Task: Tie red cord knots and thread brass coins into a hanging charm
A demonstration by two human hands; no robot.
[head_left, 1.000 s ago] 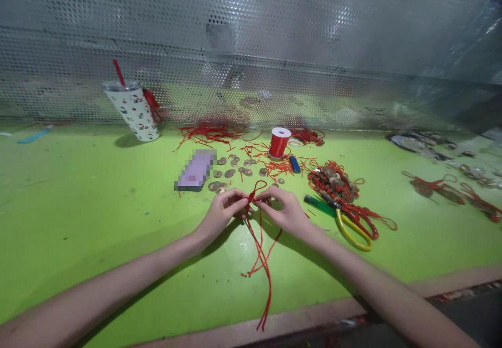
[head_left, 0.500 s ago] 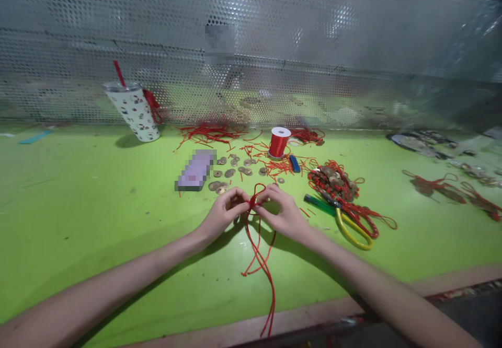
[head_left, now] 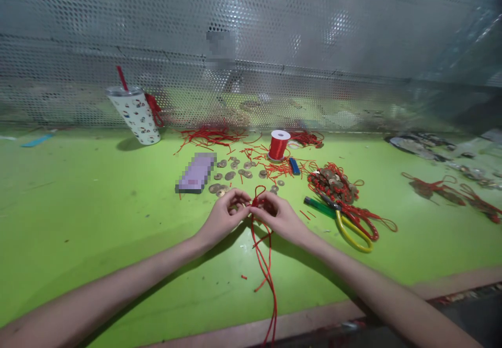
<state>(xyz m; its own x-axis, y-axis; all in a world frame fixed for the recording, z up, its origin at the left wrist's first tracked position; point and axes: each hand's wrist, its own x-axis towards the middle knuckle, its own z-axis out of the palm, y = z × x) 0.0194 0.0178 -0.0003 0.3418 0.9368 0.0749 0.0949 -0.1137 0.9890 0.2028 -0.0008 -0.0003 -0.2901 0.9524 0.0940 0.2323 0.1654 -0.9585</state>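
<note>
A knotted red cord (head_left: 268, 275) is pinched between the fingertips of my two hands, above the green table. Its small loop sticks up over the knot, and several long ends hang down past the table's front edge. My left hand (head_left: 227, 215) grips the knot from the left with curled fingers. From the right, my right hand (head_left: 278, 213) closes thumb and forefinger on the same knot. The fingers partly hide the knot. Just beyond my hands lie loose old-style coins (head_left: 230, 175), several of them scattered on the green table (head_left: 157, 280).
Right of my hands are scissors (head_left: 355, 235), a green lighter-like tool (head_left: 319, 207) and a pile of corded coins (head_left: 333, 181). Behind stand a red cord spool (head_left: 278, 147), a blue lighter (head_left: 294, 166), a purple blurred box (head_left: 197, 173) and a tumbler (head_left: 137, 115).
Both hands stay together at the knot and the fingers have shifted on it. The hanging cord ends have swung a little to the right and hang closer together.
</note>
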